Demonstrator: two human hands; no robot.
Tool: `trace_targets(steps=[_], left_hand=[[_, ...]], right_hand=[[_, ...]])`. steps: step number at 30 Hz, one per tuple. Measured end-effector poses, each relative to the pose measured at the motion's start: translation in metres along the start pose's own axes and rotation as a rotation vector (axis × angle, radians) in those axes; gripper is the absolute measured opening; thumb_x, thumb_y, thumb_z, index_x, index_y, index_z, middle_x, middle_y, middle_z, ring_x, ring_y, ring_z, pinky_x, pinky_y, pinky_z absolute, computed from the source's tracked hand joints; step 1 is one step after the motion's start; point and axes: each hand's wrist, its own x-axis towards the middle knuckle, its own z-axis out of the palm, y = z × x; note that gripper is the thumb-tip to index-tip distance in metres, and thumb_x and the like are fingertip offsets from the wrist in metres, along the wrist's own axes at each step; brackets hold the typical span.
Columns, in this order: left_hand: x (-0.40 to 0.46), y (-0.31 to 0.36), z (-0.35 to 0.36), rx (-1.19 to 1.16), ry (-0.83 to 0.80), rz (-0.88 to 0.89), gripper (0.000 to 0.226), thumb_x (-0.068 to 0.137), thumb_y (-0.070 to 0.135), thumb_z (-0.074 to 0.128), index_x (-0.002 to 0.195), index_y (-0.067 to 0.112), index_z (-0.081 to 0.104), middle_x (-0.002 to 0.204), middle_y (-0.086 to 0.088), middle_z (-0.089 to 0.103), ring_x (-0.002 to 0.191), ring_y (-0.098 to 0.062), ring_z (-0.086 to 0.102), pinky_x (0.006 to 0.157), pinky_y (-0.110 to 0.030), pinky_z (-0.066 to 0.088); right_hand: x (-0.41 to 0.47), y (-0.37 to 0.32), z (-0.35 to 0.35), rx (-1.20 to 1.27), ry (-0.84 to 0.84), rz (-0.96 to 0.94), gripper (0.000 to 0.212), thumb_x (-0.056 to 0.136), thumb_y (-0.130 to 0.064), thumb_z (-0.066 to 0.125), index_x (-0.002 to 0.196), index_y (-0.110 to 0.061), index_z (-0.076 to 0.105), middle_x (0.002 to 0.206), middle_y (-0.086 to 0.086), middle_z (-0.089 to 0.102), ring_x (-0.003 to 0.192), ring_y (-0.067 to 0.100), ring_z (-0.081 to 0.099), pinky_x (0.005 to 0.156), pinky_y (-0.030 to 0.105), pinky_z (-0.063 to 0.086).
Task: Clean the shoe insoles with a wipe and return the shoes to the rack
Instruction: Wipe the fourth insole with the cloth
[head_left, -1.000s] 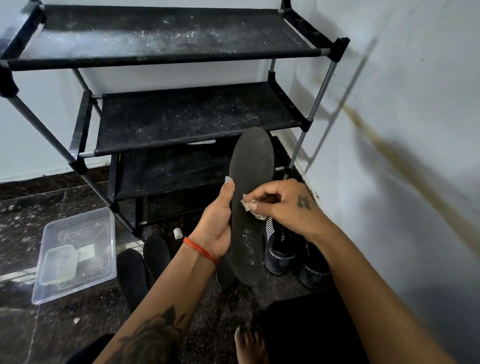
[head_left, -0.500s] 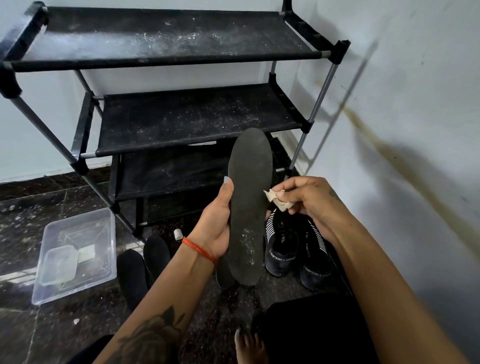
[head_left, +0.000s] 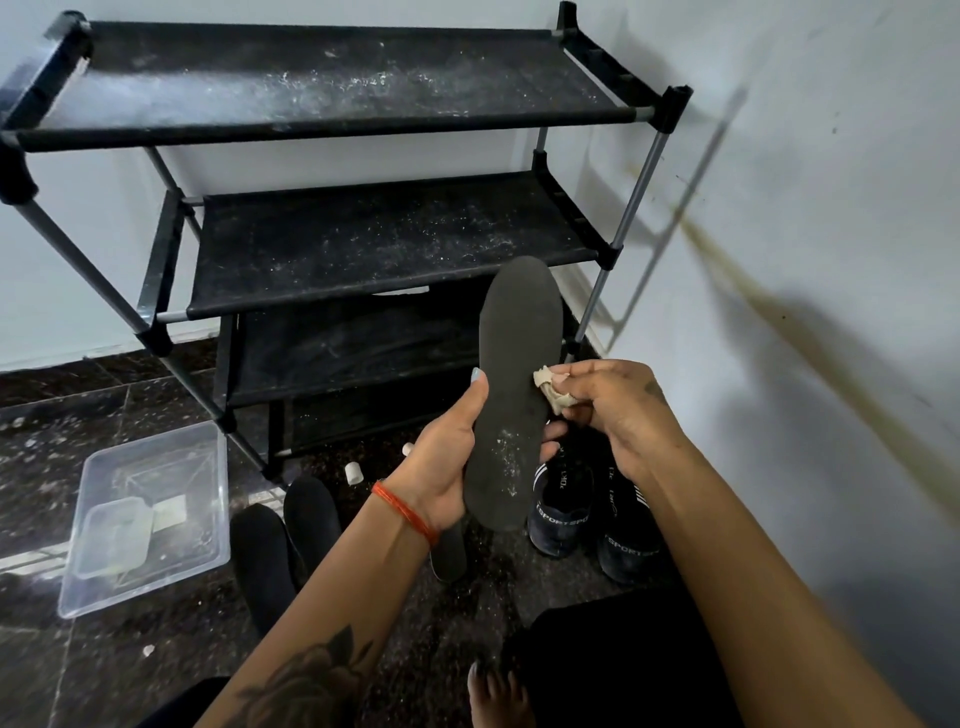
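Head view, and we're looking down at one dark insole (head_left: 517, 395) held upright in front of the rack (head_left: 332, 249). Left hand (head_left: 447, 462) wraps it from the side, thumb up along the left edge, fingers curled behind and peeking out on the right. Right hand (head_left: 618, 410) pinches a small crumpled wipe (head_left: 551, 389), and that wipe is touching the insole's right edge about halfway up. Pale crumbs speckle the lower half of the insole.

Count the rack: four black fabric shelves showing, all dusty, none carrying a shoe. Down on the dark floor (head_left: 104, 665), two navy shoes (head_left: 592, 519) with white lettering sit side by side just right of the insole, under the right wrist. To the left of the left forearm lie two more dark insole-shaped pieces (head_left: 283, 540), side by side, and a third dark piece (head_left: 448, 556) pokes out just below the left wrist. One clear plastic tub (head_left: 150, 519) sits further left, a smaller clear container inside it. Two little white bits (head_left: 353, 473) lie near the rack's feet. A bare foot (head_left: 493, 696) shows at the bottom edge
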Motion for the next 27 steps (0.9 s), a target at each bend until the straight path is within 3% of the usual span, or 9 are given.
trace_targets(steps=[2,6,8,12,14,19,22,25,27], left_hand=[[0.001,0.001,0.0,-0.032,0.004,0.01,0.058,0.097,0.05,0.032,0.119,0.005,0.061,0.116,-0.021,0.065,0.092,-0.026,0.067,0.079,-0.034,0.057],[0.001,0.0,0.001,-0.087,-0.023,0.012,0.055,0.1,0.046,0.024,0.11,0.009,0.063,0.099,-0.012,0.072,0.079,-0.02,0.071,0.072,-0.031,0.058],[0.0,0.0,0.001,-0.124,-0.049,0.011,0.056,0.101,0.045,0.022,0.113,0.008,0.062,0.106,-0.013,0.07,0.087,-0.02,0.071,0.081,-0.03,0.056],[0.0,0.002,-0.004,-0.135,-0.052,-0.001,0.052,0.101,0.042,0.026,0.109,0.008,0.065,0.104,-0.01,0.071,0.088,-0.02,0.07,0.078,-0.03,0.057],[0.0,0.004,-0.004,-0.124,-0.046,0.005,0.052,0.101,0.041,0.026,0.111,0.007,0.064,0.105,-0.01,0.071,0.088,-0.02,0.07,0.08,-0.03,0.056],[0.0,0.002,0.001,-0.135,-0.049,0.015,0.05,0.101,0.04,0.026,0.107,0.008,0.064,0.094,-0.011,0.073,0.076,-0.02,0.071,0.07,-0.031,0.058],[0.0,0.001,0.002,-0.169,-0.057,0.025,0.053,0.102,0.039,0.025,0.106,0.006,0.065,0.096,-0.013,0.073,0.08,-0.021,0.072,0.073,-0.031,0.057],[-0.001,0.002,0.001,-0.201,-0.065,0.019,0.057,0.101,0.039,0.028,0.097,0.006,0.074,0.099,-0.013,0.072,0.084,-0.022,0.072,0.074,-0.03,0.058],[-0.001,0.001,0.0,-0.165,-0.044,0.014,0.052,0.101,0.039,0.029,0.105,0.007,0.07,0.104,-0.011,0.071,0.087,-0.02,0.071,0.077,-0.029,0.057]], right_hand=[[-0.001,0.004,0.002,-0.148,-0.034,-0.112,0.008,0.078,-0.002,0.068,0.076,-0.009,0.072,0.056,0.004,0.063,0.056,0.03,0.06,0.066,0.045,0.056],[-0.009,0.005,0.009,-0.487,-0.189,-0.342,0.014,0.075,-0.008,0.076,0.087,-0.014,0.074,0.076,0.002,0.07,0.067,0.013,0.067,0.063,0.03,0.058],[-0.012,0.004,0.012,-0.559,-0.326,-0.418,0.018,0.072,-0.005,0.077,0.088,-0.013,0.074,0.08,0.0,0.071,0.069,0.008,0.068,0.063,0.025,0.057],[-0.015,-0.001,0.001,-0.678,-0.623,-0.389,0.019,0.069,-0.003,0.079,0.083,-0.016,0.075,0.083,0.003,0.073,0.076,0.015,0.069,0.074,0.023,0.055],[-0.014,-0.004,-0.005,-0.651,-0.592,-0.401,0.019,0.069,-0.003,0.078,0.081,-0.017,0.075,0.079,0.0,0.073,0.075,0.01,0.067,0.074,0.02,0.053],[-0.01,0.0,0.001,-0.532,-0.311,-0.477,0.02,0.072,0.0,0.075,0.085,-0.015,0.074,0.074,-0.012,0.068,0.065,-0.004,0.062,0.064,0.011,0.05],[-0.011,0.005,0.009,-0.589,-0.367,-0.487,0.023,0.07,0.0,0.077,0.088,-0.013,0.074,0.078,-0.011,0.066,0.065,-0.001,0.063,0.061,0.019,0.055],[-0.014,0.005,0.013,-0.638,-0.468,-0.537,0.024,0.065,-0.004,0.081,0.086,-0.015,0.076,0.084,-0.005,0.068,0.074,0.006,0.065,0.072,0.022,0.055],[-0.017,0.002,0.01,-0.67,-0.564,-0.5,0.022,0.064,-0.003,0.081,0.081,-0.016,0.076,0.084,-0.002,0.07,0.076,0.01,0.066,0.075,0.027,0.055]])
